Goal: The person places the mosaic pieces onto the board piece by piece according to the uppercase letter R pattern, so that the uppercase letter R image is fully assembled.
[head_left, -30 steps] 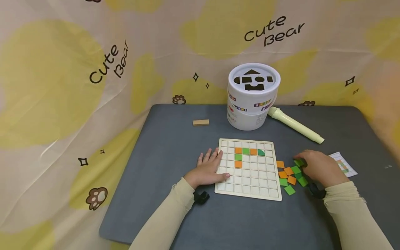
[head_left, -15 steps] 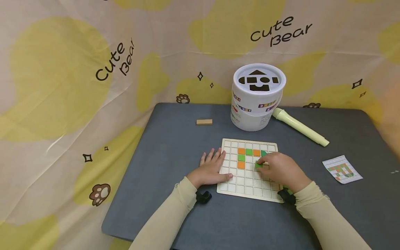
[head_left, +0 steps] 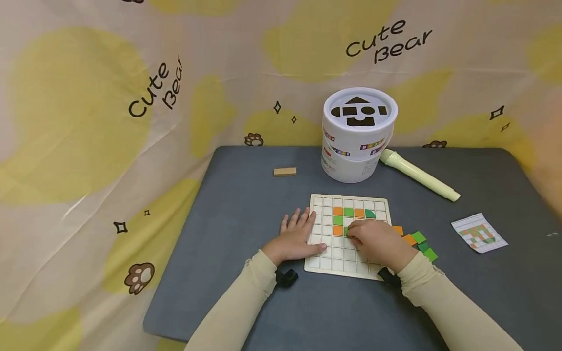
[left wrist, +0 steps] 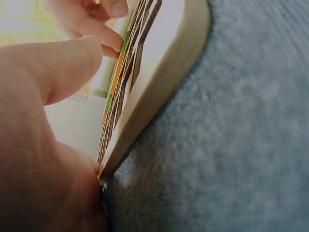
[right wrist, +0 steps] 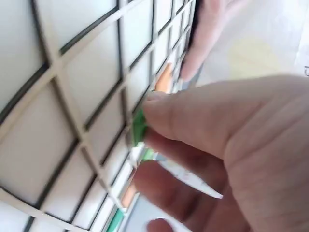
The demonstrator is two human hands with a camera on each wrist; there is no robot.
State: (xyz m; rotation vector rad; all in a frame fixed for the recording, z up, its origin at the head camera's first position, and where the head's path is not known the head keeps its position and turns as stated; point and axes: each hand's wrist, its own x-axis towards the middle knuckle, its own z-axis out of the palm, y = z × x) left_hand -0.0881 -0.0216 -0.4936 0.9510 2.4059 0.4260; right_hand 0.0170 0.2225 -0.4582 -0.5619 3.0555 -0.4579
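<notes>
right hand (head_left: 381, 242) pinches a green tile (right wrist: 139, 127) near the grid board's (head_left: 321, 263) middle, left hand (head_left: 293, 240) lies spread at the board's left edge, and uneven pressure could seat the tile askew.

Pale gridded board (head_left: 338, 264), flat, orange and green tiles (head_left: 349, 212) in cells, pinched green piece (right wrist: 138, 128) beside orange tile (head_left: 337, 230)
</notes>
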